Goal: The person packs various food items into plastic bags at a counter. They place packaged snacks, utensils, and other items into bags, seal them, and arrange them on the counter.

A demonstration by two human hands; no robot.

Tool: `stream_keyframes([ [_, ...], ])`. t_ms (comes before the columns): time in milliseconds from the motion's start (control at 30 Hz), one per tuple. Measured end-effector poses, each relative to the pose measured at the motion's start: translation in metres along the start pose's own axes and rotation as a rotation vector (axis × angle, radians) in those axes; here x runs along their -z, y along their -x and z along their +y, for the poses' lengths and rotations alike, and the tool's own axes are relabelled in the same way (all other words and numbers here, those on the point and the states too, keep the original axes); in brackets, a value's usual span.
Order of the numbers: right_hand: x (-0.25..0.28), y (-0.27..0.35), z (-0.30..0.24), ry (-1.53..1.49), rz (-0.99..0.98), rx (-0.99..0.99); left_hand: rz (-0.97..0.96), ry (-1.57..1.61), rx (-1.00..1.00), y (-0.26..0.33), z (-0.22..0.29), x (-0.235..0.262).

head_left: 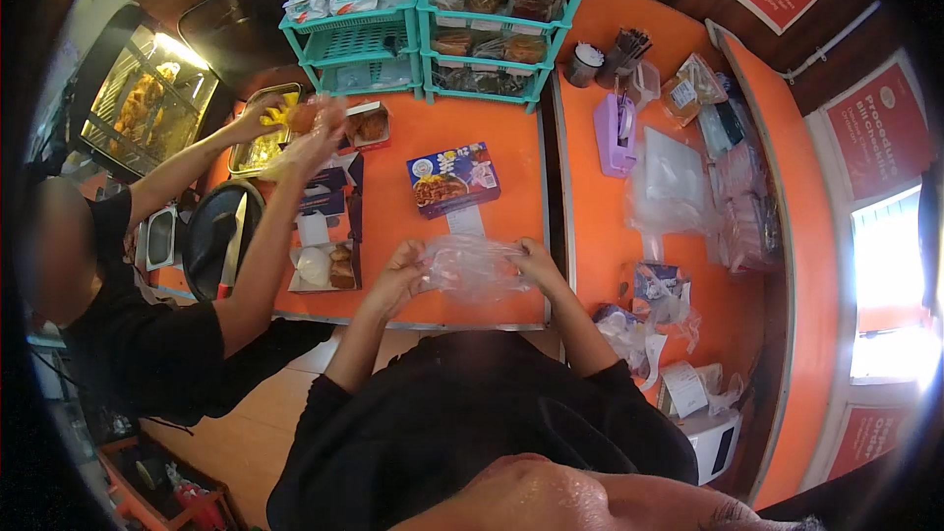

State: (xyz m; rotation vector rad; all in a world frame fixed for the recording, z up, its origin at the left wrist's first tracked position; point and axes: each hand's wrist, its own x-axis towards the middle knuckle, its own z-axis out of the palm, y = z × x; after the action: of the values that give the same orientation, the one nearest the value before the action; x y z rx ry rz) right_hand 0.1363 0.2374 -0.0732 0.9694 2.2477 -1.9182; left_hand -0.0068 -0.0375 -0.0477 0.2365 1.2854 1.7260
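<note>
A clear plastic bag (470,268) is stretched between my two hands above the front part of the orange counter. My left hand (400,275) grips its left edge, and my right hand (532,265) pinches the right edge. Just beyond the bag stands a closed blue food box (453,180) with a printed picture of food. A slip of white paper (465,220) sticks out from the near side of that box. To the left of my left hand lies an open carton (325,266) holding a white rounded portion and brown fried pieces.
At left, a co-worker reaches over a metal tray (241,159) and another open box (374,126). A knife (234,246) lies on a round black board (208,261). Turquoise racks (482,29) stand behind; a purple tape dispenser (616,135) and plastic bags (674,172) are at right.
</note>
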Motion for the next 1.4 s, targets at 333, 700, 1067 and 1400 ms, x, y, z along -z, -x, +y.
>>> stream_keyframes([
  [333, 0.027, -0.059, -0.026, 0.898, -0.248, 0.247, 0.271, -1.378, 0.044, -0.021, -0.034, -0.015],
  [700, -0.07, -0.192, -0.162, 1.435, -0.644, 0.726, 0.392, -1.387, -0.001, -0.042, -0.037, -0.035],
  [1067, -0.029, -0.089, -0.162, 0.449, -0.887, 1.015, 0.332, -1.268, -0.094, -0.04, -0.058, -0.007],
  [1400, -0.044, -0.036, -0.085, 0.753, -0.72, 0.72, 0.328, -1.043, -0.184, -0.003, -0.036, -0.006],
])
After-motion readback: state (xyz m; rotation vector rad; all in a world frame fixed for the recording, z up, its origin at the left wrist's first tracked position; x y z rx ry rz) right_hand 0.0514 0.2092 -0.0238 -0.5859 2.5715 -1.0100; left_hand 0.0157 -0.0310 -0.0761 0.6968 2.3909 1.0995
